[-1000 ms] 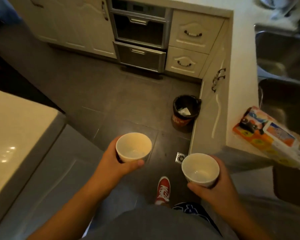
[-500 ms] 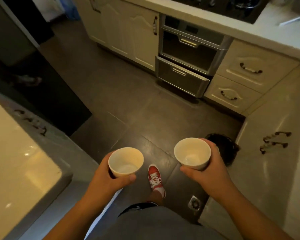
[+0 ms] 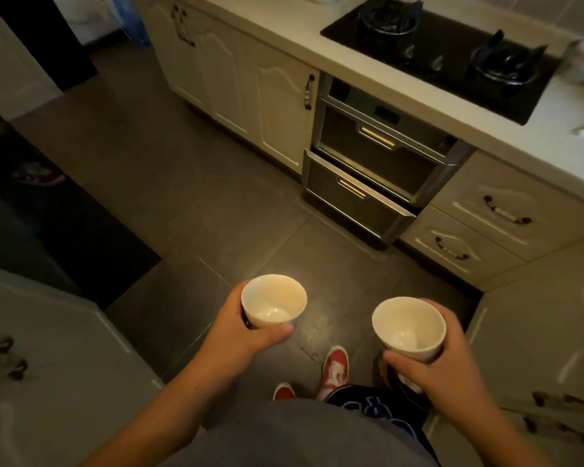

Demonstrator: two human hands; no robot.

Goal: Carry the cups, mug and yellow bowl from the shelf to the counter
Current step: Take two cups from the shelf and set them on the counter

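I hold two empty white cups upright over the dark tiled floor. My left hand (image 3: 240,335) wraps around the left cup (image 3: 273,301), thumb across its near side. My right hand (image 3: 442,362) grips the right cup (image 3: 408,327) from the right and below. The pale counter (image 3: 317,23) with a black gas hob (image 3: 442,52) runs across the top right. No mug, yellow bowl or shelf shows in this view.
Cream cabinets (image 3: 246,92) and a steel built-in appliance with its lower drawer (image 3: 354,203) slightly out line the far side. Drawers (image 3: 499,214) and cabinet doors (image 3: 533,348) stand at right, another grey cabinet (image 3: 48,365) at left. My red shoes (image 3: 334,369) are on the floor.
The view has swung left and up: the hob and counter have come into sight, the black bin has dropped out. Both hands keep the cups, the right one now lower.
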